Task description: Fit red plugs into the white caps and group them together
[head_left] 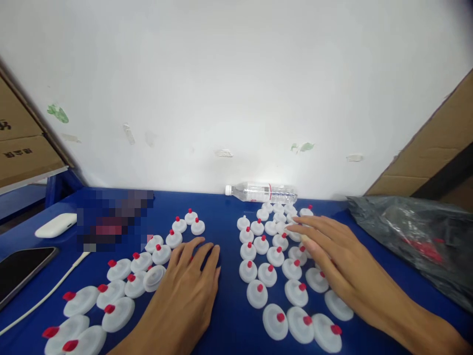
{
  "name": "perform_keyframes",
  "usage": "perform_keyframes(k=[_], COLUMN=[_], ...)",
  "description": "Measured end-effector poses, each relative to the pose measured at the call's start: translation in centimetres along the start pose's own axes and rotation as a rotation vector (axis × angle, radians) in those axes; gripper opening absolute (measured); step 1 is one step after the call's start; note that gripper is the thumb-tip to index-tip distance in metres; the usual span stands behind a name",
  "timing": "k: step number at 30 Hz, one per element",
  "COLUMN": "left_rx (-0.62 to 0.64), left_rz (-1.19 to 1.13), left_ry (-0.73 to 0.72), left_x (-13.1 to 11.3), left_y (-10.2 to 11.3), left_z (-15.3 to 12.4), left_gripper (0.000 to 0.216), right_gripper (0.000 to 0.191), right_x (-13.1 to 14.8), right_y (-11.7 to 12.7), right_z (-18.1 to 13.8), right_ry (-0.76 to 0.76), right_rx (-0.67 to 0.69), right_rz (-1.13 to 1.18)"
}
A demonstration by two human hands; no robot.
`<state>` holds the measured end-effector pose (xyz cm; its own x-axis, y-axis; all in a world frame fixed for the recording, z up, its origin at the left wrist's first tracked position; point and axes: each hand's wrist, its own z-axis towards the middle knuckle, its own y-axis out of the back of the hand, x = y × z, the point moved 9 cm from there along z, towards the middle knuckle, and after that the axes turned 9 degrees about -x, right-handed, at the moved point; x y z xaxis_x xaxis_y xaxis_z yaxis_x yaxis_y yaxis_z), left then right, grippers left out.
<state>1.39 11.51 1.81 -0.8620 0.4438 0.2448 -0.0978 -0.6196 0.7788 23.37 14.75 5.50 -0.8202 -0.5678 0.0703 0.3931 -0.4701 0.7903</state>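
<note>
Many white round caps with red tips cover a blue table (229, 305). My left hand (188, 281) lies flat with fingers stretched out, beside the left group of caps (121, 291), holding nothing. My right hand (332, 251) rests palm down, fingers spread, over the right group of caps (269, 256); its fingertips touch caps near the far end of that group. One cap (154, 277) in the left group lies tipped on its side.
A clear plastic bottle (262, 192) lies against the white wall. A black plastic bag (417, 236) sits at right. A dark phone (22, 268), a white cable (48, 293) and a white case (55, 225) lie at left. Cardboard boxes (22, 143) flank both sides.
</note>
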Motion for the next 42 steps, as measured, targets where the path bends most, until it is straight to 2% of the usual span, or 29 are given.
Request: perform_keyframes(k=[6, 11, 18, 24, 30, 34, 39, 42], left_rx=[0.039, 0.048, 0.040, 0.054, 0.046, 0.054, 0.104, 0.037], left_rz=[-0.039, -0.099, -0.102, -0.137, -0.195, -0.315, -0.516, -0.495], left_ry=[-0.013, -0.001, 0.011, 0.012, 0.011, 0.034, 0.059, 0.057], left_x=[0.0, -0.2, 0.0, 0.0, -0.2, -0.2, -0.5, -0.2], left_y=[-0.6, -0.2, -0.2, -0.3, 0.0, -0.2, -0.3, 0.5], left_z=[-0.5, -0.3, -0.3, -0.3, -0.4, -0.6, -0.6, -0.1], left_gripper=[0.041, 0.042, 0.042, 0.046, 0.052, 0.058, 0.052, 0.049], right_gripper=[0.048, 0.051, 0.049, 0.043, 0.024, 0.025, 0.018, 0.022], right_x=[-2.1, -2.1, -1.4, -0.8, 2.4, 4.9, 8.1, 10.4], right_y=[-1.8, -2.7, -2.1, 1.1, 4.1, 5.0, 3.9, 2.2], right_z=[-0.8, -1.3, -0.9, 0.1, -0.1, -0.4, -1.5, -3.3], right_ry=[-0.084, -0.047, 0.011, 0.021, 0.162, 0.260, 0.346, 0.485], right_rx=[0.133, 0.209, 0.188, -0.038, -0.268, -0.299, -0.231, -0.263], right_rz=[-0.048, -0.018, -0.018, -0.002, 0.079, 0.142, 0.245, 0.281])
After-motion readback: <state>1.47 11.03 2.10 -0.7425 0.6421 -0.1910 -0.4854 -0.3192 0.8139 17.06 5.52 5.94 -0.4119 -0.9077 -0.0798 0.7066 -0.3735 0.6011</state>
